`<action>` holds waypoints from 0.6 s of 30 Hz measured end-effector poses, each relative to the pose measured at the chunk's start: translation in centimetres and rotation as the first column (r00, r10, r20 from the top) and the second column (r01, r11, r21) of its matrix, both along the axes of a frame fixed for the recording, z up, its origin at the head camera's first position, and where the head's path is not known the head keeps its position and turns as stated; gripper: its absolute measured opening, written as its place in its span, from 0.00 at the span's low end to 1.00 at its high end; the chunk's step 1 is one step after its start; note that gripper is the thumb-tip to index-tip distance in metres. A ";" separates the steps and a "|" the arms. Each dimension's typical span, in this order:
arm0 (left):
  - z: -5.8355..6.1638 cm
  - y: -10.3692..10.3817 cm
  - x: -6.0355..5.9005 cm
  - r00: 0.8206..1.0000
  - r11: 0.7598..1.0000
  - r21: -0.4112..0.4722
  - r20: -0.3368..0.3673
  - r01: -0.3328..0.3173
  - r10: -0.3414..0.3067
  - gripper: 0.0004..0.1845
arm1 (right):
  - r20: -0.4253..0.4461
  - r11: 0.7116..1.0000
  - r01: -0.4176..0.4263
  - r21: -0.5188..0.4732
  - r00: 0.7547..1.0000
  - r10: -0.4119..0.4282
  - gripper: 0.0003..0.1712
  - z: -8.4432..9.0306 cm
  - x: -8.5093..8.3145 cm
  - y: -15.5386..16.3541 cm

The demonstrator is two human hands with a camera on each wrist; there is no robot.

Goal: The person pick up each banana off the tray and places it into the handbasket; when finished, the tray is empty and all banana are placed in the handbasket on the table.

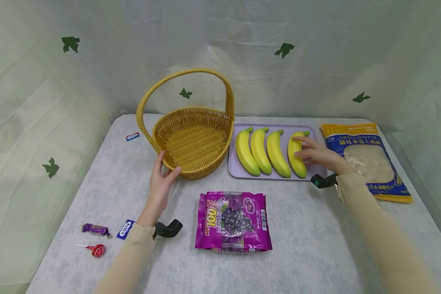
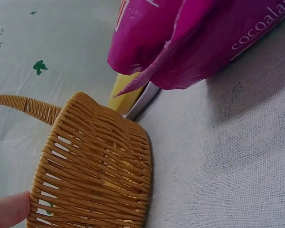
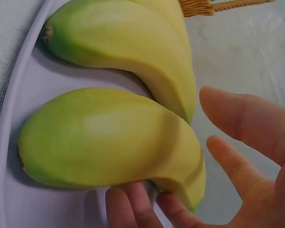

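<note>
Right hand (image 1: 317,155) spread over the rightmost banana (image 1: 297,153), fingers straight, resting on its upper side; nothing gripped. Right wrist view only: fingertips (image 3: 126,204) tucked against the underside of that banana (image 3: 109,142), thumb held apart above it. Left hand (image 1: 161,179) relaxed against the front rim of the basket (image 1: 194,141), thumb on the wicker wall, not closed round it. Left wrist view only: one fingertip (image 2: 7,209) at the woven wall (image 2: 95,166), pink bag looming close behind.

Four bananas side by side on the purple tray (image 1: 239,173), just right of the basket. Pink bag (image 1: 233,220) flat on the table (image 1: 316,245), between both forearms. Blue-and-yellow packet (image 1: 367,161) right of the tray, partly hidden by the right wrist. Wrapped sweets (image 1: 95,230) and a lollipop (image 1: 97,250) near the left sleeve.
</note>
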State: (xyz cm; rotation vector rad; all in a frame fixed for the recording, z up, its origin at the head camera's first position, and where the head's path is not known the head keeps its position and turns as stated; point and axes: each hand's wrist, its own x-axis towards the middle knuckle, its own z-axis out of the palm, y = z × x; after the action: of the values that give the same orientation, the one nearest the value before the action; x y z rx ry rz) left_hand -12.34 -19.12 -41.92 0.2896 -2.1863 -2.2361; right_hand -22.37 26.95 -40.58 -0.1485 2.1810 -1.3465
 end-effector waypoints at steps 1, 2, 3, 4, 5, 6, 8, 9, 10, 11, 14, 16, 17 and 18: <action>0.0 0.0 0.0 1.000 1.000 0.002 0.001 0.001 -0.001 0.39 | -0.020 1.000 -0.005 0.023 1.000 0.006 0.41 -0.1 -0.1 -0.2; 0.0 0.0 0.0 1.000 1.000 0.003 0.003 0.002 -0.002 0.39 | -0.040 0.999 -0.010 0.048 0.999 0.011 0.41 -0.2 -0.1 -0.5; 0.0 0.0 0.0 1.000 1.000 0.004 0.006 0.002 -0.002 0.39 | -0.058 0.997 -0.012 0.071 0.998 0.017 0.40 -0.3 -0.2 -0.7; 0.0 0.0 0.0 1.000 1.000 0.009 0.007 0.005 -0.005 0.39 | -0.076 0.996 -0.010 0.094 0.997 0.017 0.39 -0.3 -0.3 -0.9; 0.0 0.0 0.0 1.000 1.000 0.012 0.008 0.005 -0.005 0.39 | -0.090 0.993 -0.006 0.115 0.996 0.016 0.38 -0.4 -0.4 -1.1; 0.0 0.1 0.0 1.000 1.000 0.016 0.008 0.006 -0.006 0.39 | -0.098 0.992 0.001 0.126 0.995 0.012 0.37 -0.4 -0.4 -1.3; -0.1 0.1 -0.1 1.000 1.000 0.021 0.004 0.007 -0.007 0.39 | -0.104 0.991 0.015 0.133 0.995 -0.001 0.36 -0.3 -0.5 -1.5; -0.1 0.1 -0.1 1.000 1.000 0.021 0.004 0.007 -0.008 0.39 | -0.104 0.991 0.022 0.130 0.995 -0.008 0.36 -0.2 -0.6 -1.6; -0.1 0.1 -0.1 1.000 1.000 0.021 0.002 0.008 -0.008 0.39 | -0.104 0.991 0.028 0.129 0.994 -0.014 0.36 -0.1 -0.5 -1.7; -0.2 0.1 -0.1 1.000 1.000 0.019 0.002 0.007 -0.008 0.39 | -0.105 0.992 0.033 0.124 0.994 -0.020 0.36 0.0 -0.5 -1.7; -0.2 0.1 -0.1 1.000 1.000 0.013 0.000 0.007 -0.007 0.40 | -0.117 0.994 0.040 0.102 0.993 -0.028 0.37 0.5 -0.2 -1.9; -0.2 0.1 0.0 1.000 1.000 0.009 0.001 0.006 -0.006 0.40 | -0.129 0.995 0.041 0.088 0.991 -0.029 0.37 1.0 0.0 -2.1; -0.1 0.1 0.0 1.000 1.000 0.006 0.004 0.006 -0.006 0.40 | -0.136 0.997 0.038 0.073 0.990 -0.028 0.37 1.2 0.1 -2.2; -0.1 0.0 0.0 1.000 1.000 0.004 0.006 0.006 -0.006 0.40 | -0.144 0.998 0.033 0.062 0.989 -0.024 0.38 1.4 0.2 -2.4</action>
State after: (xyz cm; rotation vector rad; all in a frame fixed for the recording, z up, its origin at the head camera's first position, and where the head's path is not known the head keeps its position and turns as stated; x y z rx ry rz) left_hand -12.36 -19.10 -42.04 0.2912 -2.1889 -2.2462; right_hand -22.16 24.55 -39.21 -0.1956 2.3506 -1.3156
